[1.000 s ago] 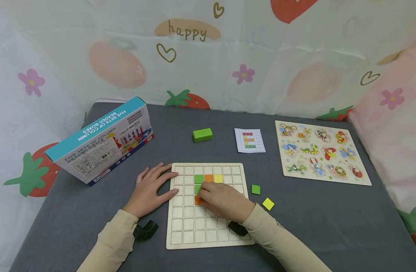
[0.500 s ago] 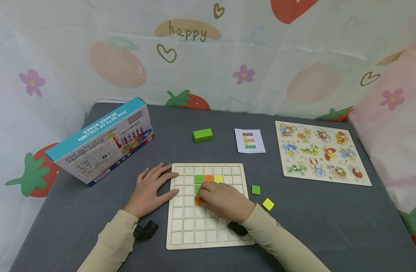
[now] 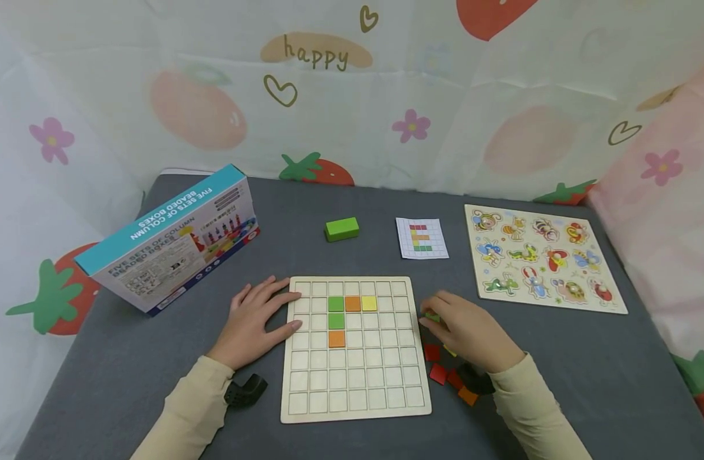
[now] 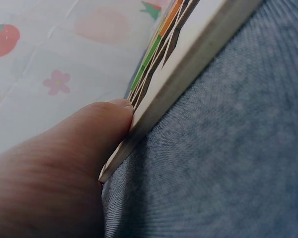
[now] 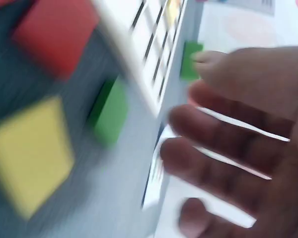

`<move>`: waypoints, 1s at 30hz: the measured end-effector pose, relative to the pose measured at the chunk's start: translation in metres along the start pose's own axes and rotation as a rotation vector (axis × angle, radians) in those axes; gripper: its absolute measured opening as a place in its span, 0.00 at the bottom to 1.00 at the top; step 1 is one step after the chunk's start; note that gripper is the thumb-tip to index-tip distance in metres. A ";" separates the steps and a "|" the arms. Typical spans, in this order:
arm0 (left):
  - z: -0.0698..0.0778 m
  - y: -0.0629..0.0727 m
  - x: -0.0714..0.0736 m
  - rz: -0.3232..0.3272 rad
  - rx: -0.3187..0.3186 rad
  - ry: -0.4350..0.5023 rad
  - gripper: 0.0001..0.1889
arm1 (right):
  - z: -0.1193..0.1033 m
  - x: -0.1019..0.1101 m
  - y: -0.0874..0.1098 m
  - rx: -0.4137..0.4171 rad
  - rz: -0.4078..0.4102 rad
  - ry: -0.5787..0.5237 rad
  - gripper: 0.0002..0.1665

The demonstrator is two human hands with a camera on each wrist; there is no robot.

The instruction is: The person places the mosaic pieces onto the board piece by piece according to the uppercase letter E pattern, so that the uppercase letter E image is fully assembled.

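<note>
A pale wooden grid board [image 3: 363, 390] lies flat on the table. Set in its cells are two green tiles, two orange tiles and a yellow tile [image 3: 368, 303]. My left hand [image 3: 251, 326] rests at the board's left edge with fingers spread; in the left wrist view the thumb [image 4: 97, 124] touches that edge. Right of the board, my right hand [image 3: 469, 332] is over a loose green tile [image 3: 432, 316]. The right wrist view, blurred, has its fingers apart and nothing between them, with the loose green tile [image 5: 109, 114] on the table away from the fingertips.
Below the right hand lie red tiles [image 3: 437, 374], an orange tile [image 3: 468, 396] and a partly covered yellow tile [image 5: 32, 156]. Behind the board are a green block [image 3: 342, 229] and a pattern card [image 3: 422, 239]. An insect puzzle [image 3: 547, 259] lies right; a box [image 3: 174, 236] stands left.
My right hand has left the board's middle and moved right to the loose green tile. The orange tile it partly covered and several loose tiles now show. My left hand stays put.
</note>
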State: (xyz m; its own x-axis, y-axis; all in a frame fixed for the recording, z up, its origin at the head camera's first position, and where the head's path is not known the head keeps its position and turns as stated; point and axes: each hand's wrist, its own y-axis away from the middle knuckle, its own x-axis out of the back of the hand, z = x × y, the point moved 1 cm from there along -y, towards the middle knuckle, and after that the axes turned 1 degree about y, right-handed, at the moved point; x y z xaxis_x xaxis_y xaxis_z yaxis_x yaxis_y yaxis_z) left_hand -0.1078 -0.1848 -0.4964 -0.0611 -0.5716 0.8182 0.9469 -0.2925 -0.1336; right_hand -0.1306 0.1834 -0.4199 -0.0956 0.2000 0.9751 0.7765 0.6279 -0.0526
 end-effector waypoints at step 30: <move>-0.001 0.000 -0.002 -0.003 0.008 -0.007 0.30 | 0.022 -0.018 0.021 -0.137 -0.029 0.023 0.17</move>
State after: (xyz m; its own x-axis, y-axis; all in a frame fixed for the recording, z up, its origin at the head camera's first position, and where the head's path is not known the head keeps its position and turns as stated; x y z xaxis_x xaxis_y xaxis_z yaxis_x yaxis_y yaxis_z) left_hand -0.1083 -0.1844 -0.4983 -0.0615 -0.5652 0.8226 0.9492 -0.2879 -0.1268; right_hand -0.1266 0.2096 -0.4432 -0.1062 0.1645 0.9807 0.8517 0.5239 0.0043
